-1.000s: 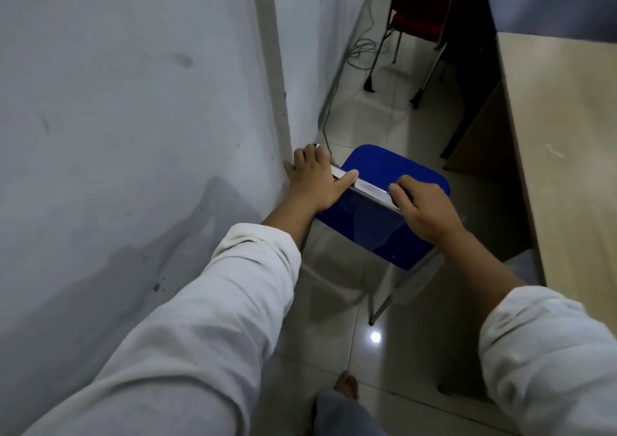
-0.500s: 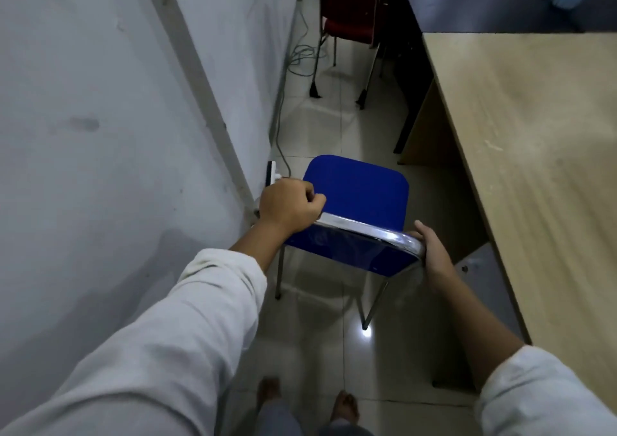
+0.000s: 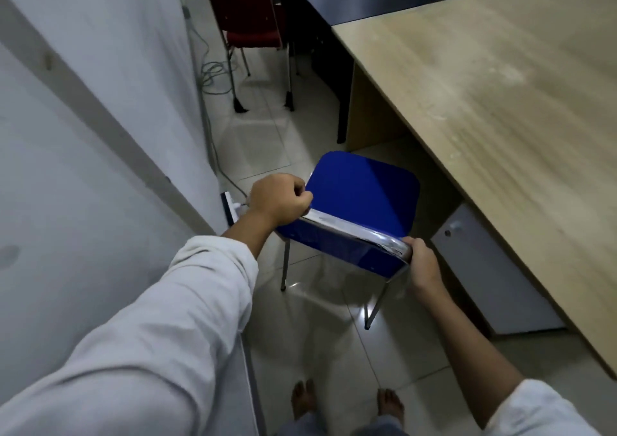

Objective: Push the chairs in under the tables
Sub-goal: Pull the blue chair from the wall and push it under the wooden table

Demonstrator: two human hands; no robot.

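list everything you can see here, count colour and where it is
blue chair: 1, blue seat, chrome back rail, centre, beside the desk
wooden desk: 1, light wood top, right
desk cabinet: 1, grey door, under the desk
red chair: 1, red seat, metal legs, far end
cable: 1, grey, coiled by the wall
wall: 1, grey-white, left
floor: pale tiles
left hand: 1, closed on the rail's left end
right hand: 1, gripping the rail's right corner
bare feet: 2, bottom centre
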